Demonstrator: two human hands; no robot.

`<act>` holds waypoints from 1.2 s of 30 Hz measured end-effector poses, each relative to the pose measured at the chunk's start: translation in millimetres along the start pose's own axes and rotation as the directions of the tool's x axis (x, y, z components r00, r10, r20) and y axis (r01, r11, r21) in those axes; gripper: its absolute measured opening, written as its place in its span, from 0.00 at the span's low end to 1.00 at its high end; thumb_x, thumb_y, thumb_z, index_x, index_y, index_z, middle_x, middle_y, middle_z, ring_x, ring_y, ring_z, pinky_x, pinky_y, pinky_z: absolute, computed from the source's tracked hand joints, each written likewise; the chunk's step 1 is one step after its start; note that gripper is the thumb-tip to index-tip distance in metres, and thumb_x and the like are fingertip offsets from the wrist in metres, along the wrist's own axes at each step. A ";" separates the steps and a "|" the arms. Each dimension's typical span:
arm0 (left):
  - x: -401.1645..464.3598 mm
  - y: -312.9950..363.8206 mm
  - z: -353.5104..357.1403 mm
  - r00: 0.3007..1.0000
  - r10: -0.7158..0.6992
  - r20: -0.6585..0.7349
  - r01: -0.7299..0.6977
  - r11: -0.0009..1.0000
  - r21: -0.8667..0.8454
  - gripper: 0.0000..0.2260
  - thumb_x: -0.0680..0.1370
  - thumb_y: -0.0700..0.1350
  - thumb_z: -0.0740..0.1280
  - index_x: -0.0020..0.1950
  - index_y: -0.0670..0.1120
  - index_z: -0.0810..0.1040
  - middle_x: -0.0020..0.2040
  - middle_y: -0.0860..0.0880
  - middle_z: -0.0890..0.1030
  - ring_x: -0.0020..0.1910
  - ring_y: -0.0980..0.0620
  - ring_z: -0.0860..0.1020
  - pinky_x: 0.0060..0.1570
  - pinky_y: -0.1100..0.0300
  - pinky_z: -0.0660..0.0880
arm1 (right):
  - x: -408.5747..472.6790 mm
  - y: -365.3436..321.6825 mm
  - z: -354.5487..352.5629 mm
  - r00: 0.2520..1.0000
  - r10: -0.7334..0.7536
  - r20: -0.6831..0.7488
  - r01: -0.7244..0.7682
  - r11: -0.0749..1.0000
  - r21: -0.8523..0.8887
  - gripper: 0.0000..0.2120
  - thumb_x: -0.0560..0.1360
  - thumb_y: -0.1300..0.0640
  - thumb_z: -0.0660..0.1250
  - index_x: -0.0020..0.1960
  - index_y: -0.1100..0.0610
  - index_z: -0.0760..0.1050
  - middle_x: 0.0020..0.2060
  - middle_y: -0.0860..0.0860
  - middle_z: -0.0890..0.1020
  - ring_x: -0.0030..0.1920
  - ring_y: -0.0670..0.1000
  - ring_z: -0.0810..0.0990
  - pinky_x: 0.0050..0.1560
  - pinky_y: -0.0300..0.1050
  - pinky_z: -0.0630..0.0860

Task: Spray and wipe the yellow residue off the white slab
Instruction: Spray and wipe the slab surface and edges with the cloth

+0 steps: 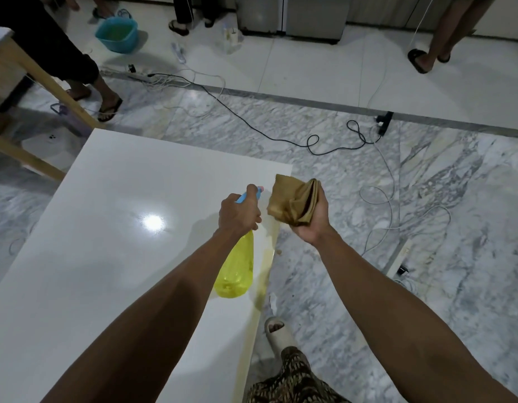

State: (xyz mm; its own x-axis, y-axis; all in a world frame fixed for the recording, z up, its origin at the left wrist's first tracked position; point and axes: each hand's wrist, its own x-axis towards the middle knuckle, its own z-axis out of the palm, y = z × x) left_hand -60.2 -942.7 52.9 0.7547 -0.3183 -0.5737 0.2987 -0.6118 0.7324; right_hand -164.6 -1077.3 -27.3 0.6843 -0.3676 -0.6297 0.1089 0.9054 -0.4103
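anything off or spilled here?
Yes: yellow residue streaks the white slab along its right edge, with specks on the floor beside it. Loose cables also trail across the floor.

A single head-worn wide-angle view looks forward and down — close over the left hand [239, 212] and right hand [311, 219], floor beyond.

The slab [106, 228] is glossy white, with a pale yellow smear [265, 274] along its near right edge. The spray bottle [236, 269] is clear yellow with a light blue head. The cloth [292, 203] is mustard brown. The floor [426, 228] is grey-veined white marble, the far left basin [116, 33] teal, the near shorts [292, 379] black-and-tan patterned
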 end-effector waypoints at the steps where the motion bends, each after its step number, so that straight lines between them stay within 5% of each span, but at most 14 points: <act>1: 1.8 1.5 1.9 1.000 0.007 0.006 -0.007 1.000 -0.011 0.24 0.77 0.60 0.63 0.58 0.42 0.85 0.34 0.44 0.83 0.31 0.48 0.82 0.28 0.61 0.75 | 4.9 -6.1 -1.3 0.999 -0.047 -0.018 0.046 0.996 -0.078 0.35 0.79 0.31 0.53 0.71 0.56 0.74 0.67 0.59 0.77 0.66 0.58 0.76 0.64 0.55 0.75; 5: 10.9 5.4 6.5 0.999 0.053 0.009 -0.052 0.998 -0.042 0.22 0.79 0.59 0.62 0.60 0.46 0.86 0.35 0.44 0.82 0.33 0.48 0.82 0.25 0.62 0.74 | 27.7 -30.5 0.0 0.955 -0.251 -0.160 0.149 0.868 -0.473 0.33 0.79 0.30 0.50 0.62 0.53 0.80 0.60 0.58 0.82 0.59 0.56 0.81 0.54 0.49 0.79; 8: 22.5 4.5 4.9 0.999 0.041 -0.005 -0.041 0.998 -0.049 0.20 0.81 0.57 0.62 0.60 0.44 0.85 0.35 0.44 0.82 0.34 0.47 0.82 0.25 0.62 0.74 | 45.7 -46.3 12.0 0.890 -0.434 -0.141 0.187 0.629 -0.755 0.29 0.78 0.30 0.51 0.47 0.50 0.81 0.45 0.55 0.84 0.47 0.53 0.83 0.46 0.47 0.79; 10: 30.7 3.2 4.6 1.000 0.026 -0.016 -0.027 0.998 -0.061 0.22 0.80 0.57 0.62 0.59 0.43 0.86 0.35 0.43 0.82 0.35 0.46 0.82 0.26 0.61 0.73 | 65.9 -52.0 19.9 0.838 -0.546 0.007 0.259 0.386 -0.886 0.27 0.80 0.31 0.52 0.45 0.51 0.80 0.41 0.52 0.83 0.44 0.53 0.82 0.44 0.47 0.77; 12: 36.5 0.2 4.2 1.000 0.011 -0.026 -0.012 0.998 -0.062 0.23 0.79 0.57 0.63 0.56 0.40 0.86 0.36 0.43 0.83 0.35 0.46 0.83 0.27 0.60 0.73 | 90.8 -51.2 24.0 0.776 -0.592 0.217 0.321 0.074 -0.944 0.29 0.79 0.30 0.50 0.56 0.52 0.78 0.48 0.52 0.82 0.52 0.55 0.81 0.51 0.51 0.75; 14: 44.7 -5.1 4.6 0.999 0.002 -0.038 -0.004 0.999 -0.048 0.21 0.80 0.57 0.63 0.53 0.40 0.86 0.36 0.42 0.83 0.35 0.47 0.83 0.26 0.61 0.73 | 128.4 -43.7 18.0 0.845 -0.387 0.370 0.236 -0.351 -0.906 0.35 0.77 0.28 0.47 0.71 0.52 0.68 0.65 0.55 0.74 0.70 0.59 0.70 0.68 0.57 0.65; 16: 51.7 -10.6 5.0 0.998 0.014 -0.054 -0.015 1.000 -0.026 0.16 0.83 0.54 0.62 0.48 0.46 0.85 0.37 0.42 0.84 0.34 0.48 0.82 0.25 0.62 0.73 | 156.2 -28.3 0.7 0.941 -0.133 0.311 0.145 -0.672 -0.726 0.41 0.78 0.30 0.50 0.81 0.55 0.49 0.80 0.59 0.51 0.80 0.62 0.47 0.78 0.60 0.47; 18: 56.7 -14.1 4.3 0.997 0.034 -0.062 -0.035 0.999 -0.010 0.14 0.84 0.54 0.61 0.47 0.52 0.84 0.38 0.42 0.84 0.34 0.48 0.82 0.24 0.63 0.73 | 163.4 -16.8 -13.0 0.932 -0.114 0.345 0.164 -0.715 -0.679 0.44 0.77 0.30 0.48 0.81 0.56 0.42 0.80 0.60 0.43 0.80 0.62 0.40 0.78 0.60 0.39; 21: 58.3 -21.4 5.4 0.998 0.029 -0.062 -0.029 1.000 0.013 0.14 0.84 0.54 0.61 0.49 0.52 0.84 0.37 0.43 0.84 0.33 0.49 0.81 0.24 0.64 0.74 | 160.2 -9.9 -18.9 0.873 -0.184 0.451 0.219 -0.679 -0.701 0.36 0.80 0.34 0.41 0.82 0.53 0.46 0.81 0.59 0.46 0.80 0.60 0.42 0.78 0.55 0.36; 25: 52.8 -30.2 10.2 0.998 0.020 -0.067 -0.019 1.000 0.014 0.14 0.84 0.55 0.61 0.50 0.52 0.84 0.37 0.43 0.83 0.30 0.51 0.80 0.23 0.65 0.74 | 158.2 -4.7 -18.1 0.862 -0.207 0.462 0.246 -0.626 -0.740 0.27 0.85 0.45 0.48 0.81 0.53 0.49 0.81 0.57 0.46 0.80 0.58 0.41 0.76 0.50 0.33; 36: 20.8 -50.5 12.9 0.998 -0.036 -0.044 0.038 0.998 0.051 0.28 0.78 0.62 0.59 0.62 0.42 0.84 0.38 0.43 0.84 0.26 0.55 0.79 0.26 0.64 0.74 | 115.2 38.2 -35.3 0.856 -0.209 0.473 0.292 -0.560 -0.775 0.26 0.85 0.47 0.51 0.81 0.55 0.53 0.81 0.57 0.48 0.80 0.59 0.42 0.76 0.50 0.33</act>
State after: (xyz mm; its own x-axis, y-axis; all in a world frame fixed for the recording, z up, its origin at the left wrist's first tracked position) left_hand -67.2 -927.8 -0.7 0.7681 -0.2641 -0.5833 0.2975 -0.6594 0.6904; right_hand -107.1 -1092.5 -138.8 0.9042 -0.4032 -0.1410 -0.4200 -0.7788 -0.4659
